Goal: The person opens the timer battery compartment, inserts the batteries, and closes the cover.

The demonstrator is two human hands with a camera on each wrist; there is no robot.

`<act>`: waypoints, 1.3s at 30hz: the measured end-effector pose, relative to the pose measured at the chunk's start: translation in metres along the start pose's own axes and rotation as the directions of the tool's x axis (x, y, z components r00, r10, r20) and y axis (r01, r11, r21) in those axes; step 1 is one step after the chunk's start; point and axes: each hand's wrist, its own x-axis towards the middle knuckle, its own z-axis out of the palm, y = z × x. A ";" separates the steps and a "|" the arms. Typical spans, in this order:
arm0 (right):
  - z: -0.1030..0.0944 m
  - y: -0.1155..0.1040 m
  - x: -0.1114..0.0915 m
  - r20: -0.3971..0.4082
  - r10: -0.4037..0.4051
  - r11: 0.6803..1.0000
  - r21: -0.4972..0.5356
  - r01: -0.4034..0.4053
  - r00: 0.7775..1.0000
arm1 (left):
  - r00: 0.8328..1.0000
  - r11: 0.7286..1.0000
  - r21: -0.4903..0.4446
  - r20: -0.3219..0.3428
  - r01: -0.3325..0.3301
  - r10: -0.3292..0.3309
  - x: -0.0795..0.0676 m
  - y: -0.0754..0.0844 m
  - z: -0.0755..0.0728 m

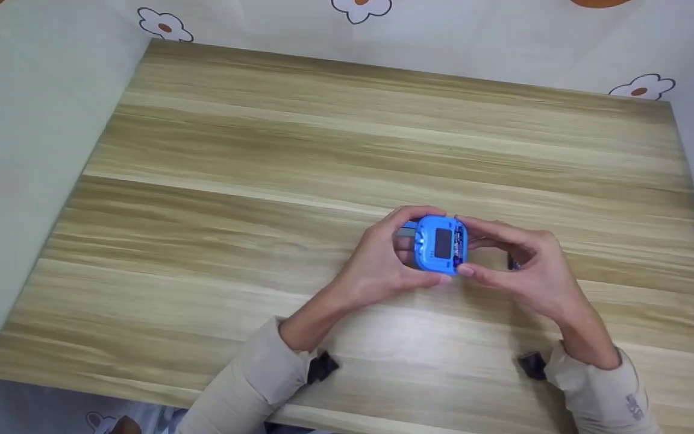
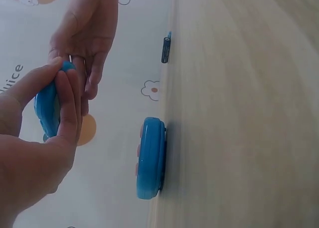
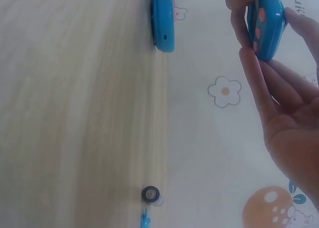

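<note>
A small rounded blue electronic device is held up above the table, its back with a dark label facing the head camera. Along its right side a narrow battery compartment lies uncovered, with what look like batteries in it. My left hand grips the device by its top and bottom edges, fingers curled behind it. With thumb and index finger, my right hand pinches the right end beside the compartment. In the right wrist view, pink buttons show on the device's other face.
On the wooden table stands a second blue device with pink buttons, mostly hidden in the head view. A loose battery and a small blue piece lie close together. Flower-patterned wall covering borders the table's far side.
</note>
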 end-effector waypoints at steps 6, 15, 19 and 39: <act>0.003 -0.009 -0.001 -0.004 0.215 0.962 0.175 -0.211 0.977 | 0.999 0.999 -0.019 -0.021 -0.033 0.033 0.000 0.000 0.001; 0.007 -0.021 -0.002 -0.065 0.349 0.934 0.111 -0.340 0.935 | 0.999 0.999 -0.003 -0.027 -0.037 0.037 0.000 -0.001 0.001; 0.008 -0.021 -0.002 -0.079 0.343 0.939 0.061 -0.339 0.936 | 0.999 0.999 0.012 -0.032 -0.034 0.034 0.001 -0.002 0.001; -0.023 -0.035 -0.007 -0.030 0.079 0.993 -0.087 -0.081 0.996 | 1.000 1.000 0.023 -0.010 -0.020 0.021 0.000 0.001 0.001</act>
